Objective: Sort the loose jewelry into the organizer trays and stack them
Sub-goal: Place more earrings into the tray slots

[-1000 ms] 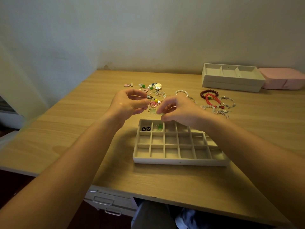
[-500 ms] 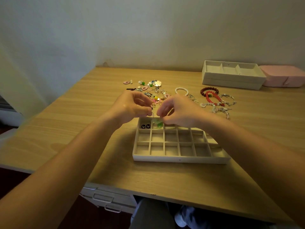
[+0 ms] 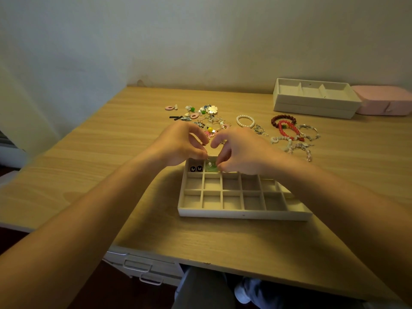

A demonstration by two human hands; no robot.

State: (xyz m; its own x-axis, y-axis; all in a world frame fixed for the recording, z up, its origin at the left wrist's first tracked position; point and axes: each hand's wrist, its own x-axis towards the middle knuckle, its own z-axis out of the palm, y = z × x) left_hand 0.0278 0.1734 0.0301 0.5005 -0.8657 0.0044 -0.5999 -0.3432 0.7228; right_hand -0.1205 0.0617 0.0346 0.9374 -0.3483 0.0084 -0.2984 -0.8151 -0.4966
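Note:
A beige organizer tray (image 3: pixel 243 214) with many small compartments lies on the wooden desk in front of me. Its back-left compartment holds two black butterfly studs (image 3: pixel 196 168). The compartment beside it holds a green earring (image 3: pixel 210 167). My left hand (image 3: pixel 178 146) and my right hand (image 3: pixel 240 150) meet over that compartment, fingertips pinched on small wire earring hooks; the pieces are tiny and partly hidden. Loose earrings (image 3: pixel 207 118) lie in a pile just beyond my hands. Bead bracelets (image 3: pixel 287 130) lie to the right of the pile.
A second beige tray (image 3: pixel 312 103) with wide compartments stands at the back right, next to a pink box (image 3: pixel 383 102). The desk meets the wall at the back. Drawer handles (image 3: pixel 138 267) show below the front edge.
Both hands came down and toward me, from the loose pile to the tray's back row, carrying the small earring. The green piece now lies in the second compartment under my fingertips.

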